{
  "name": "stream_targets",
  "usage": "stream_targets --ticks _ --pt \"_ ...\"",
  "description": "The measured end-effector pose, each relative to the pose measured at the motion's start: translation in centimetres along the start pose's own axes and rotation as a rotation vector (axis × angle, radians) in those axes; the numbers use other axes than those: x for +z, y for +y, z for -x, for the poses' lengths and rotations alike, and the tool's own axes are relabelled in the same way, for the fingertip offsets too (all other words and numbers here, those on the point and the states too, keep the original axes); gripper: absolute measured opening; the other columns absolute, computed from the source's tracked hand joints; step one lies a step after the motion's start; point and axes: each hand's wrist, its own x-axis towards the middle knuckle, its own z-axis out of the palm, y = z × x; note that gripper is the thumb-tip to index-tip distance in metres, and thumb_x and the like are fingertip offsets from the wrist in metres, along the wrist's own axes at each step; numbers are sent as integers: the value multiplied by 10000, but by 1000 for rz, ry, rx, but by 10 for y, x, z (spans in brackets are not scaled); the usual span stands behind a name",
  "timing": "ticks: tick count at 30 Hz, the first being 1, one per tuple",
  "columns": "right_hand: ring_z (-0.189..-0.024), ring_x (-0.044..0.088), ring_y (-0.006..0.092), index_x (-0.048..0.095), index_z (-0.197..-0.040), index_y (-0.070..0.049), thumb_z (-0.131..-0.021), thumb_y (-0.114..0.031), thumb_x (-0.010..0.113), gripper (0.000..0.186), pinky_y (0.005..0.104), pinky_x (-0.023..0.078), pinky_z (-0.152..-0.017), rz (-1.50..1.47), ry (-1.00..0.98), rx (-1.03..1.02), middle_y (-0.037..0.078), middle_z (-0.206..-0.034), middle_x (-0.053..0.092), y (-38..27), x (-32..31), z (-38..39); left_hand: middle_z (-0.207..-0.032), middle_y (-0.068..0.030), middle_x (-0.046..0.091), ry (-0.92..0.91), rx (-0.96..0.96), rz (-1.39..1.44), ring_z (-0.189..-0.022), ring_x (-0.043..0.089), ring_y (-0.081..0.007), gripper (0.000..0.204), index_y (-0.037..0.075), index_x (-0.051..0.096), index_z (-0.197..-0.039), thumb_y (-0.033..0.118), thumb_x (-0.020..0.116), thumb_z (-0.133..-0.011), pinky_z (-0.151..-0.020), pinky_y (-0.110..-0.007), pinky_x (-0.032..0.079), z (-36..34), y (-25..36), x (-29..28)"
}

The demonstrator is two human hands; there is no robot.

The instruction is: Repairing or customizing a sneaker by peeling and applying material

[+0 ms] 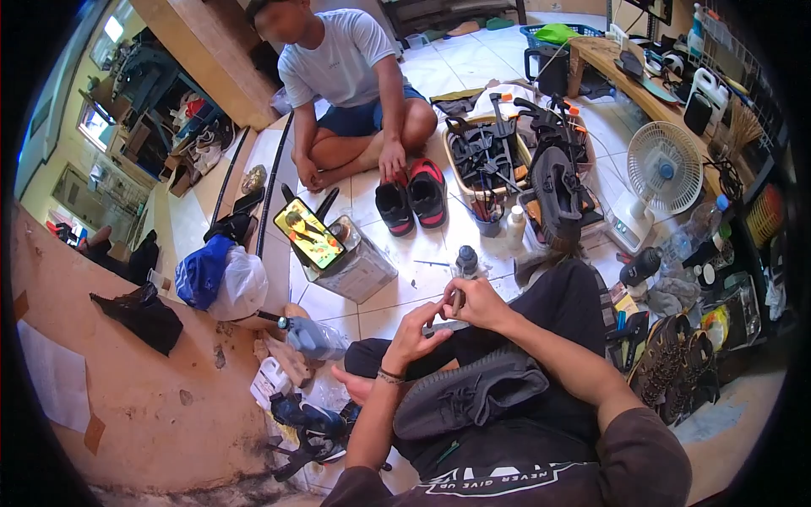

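My right hand (pixel 476 304) is closed round a short, dark, brownish stick-like thing (pixel 457 302), too small to name. Close beside it, my left hand (pixel 412 335) has its fingers curled toward the right hand, the thumb stretched out below them. A small dark thing seems to be between that thumb and the fingers, but I cannot make it out. Below both hands a dark grey knit sneaker (pixel 469 395) lies on my lap, its opening toward the right. Just beyond my hands stands a small dark bottle (pixel 466 260).
Across from me a person (pixel 346 84) sits cross-legged, one hand at black-and-red shoes (pixel 426 198). A phone (pixel 309 234) leans on a metal can (pixel 363 275). A basket of black parts (pixel 486 152), another grey sneaker (pixel 557 198) and a white fan (pixel 665 169) stand to the right.
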Motion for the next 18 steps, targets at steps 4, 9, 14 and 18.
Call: stream_targets --ticks 4,9,14,18 --pt "-686 702 255 638 -852 -11 -750 -148 738 198 345 539 -630 5 -11 -24 139 -707 677 1 0 1 -918 -103 604 26 20 39 -667 490 -207 630 14 527 -1338 280 726 -804 -625 -315 432 -3 6 1" --pt "-687 691 249 608 -913 -9 -774 -126 739 224 343 529 -627 -63 37 -124 132 -744 671 -9 -1 -2 -884 -95 625 105 -20 195 -673 492 -153 648 13 536 -1336 369 698 -819 -639 -293 431 2 -8 -1" --pt "-704 669 252 595 -941 -26 -802 -154 759 251 347 512 -639 -9 33 -182 117 -777 656 -18 -5 2 -870 -75 640 132 -20 386 -689 508 -138 628 -6 599 -1238 487 618 -848 -656 -283 430 -1 -7 0" --pt "-676 640 238 602 -930 -41 -802 -191 770 258 341 492 -608 52 -9 -295 101 -750 632 -10 -3 1 -837 -71 642 182 -62 518 -718 535 -140 645 -31 655 -1096 564 563 -863 -673 -280 422 2 -6 2"
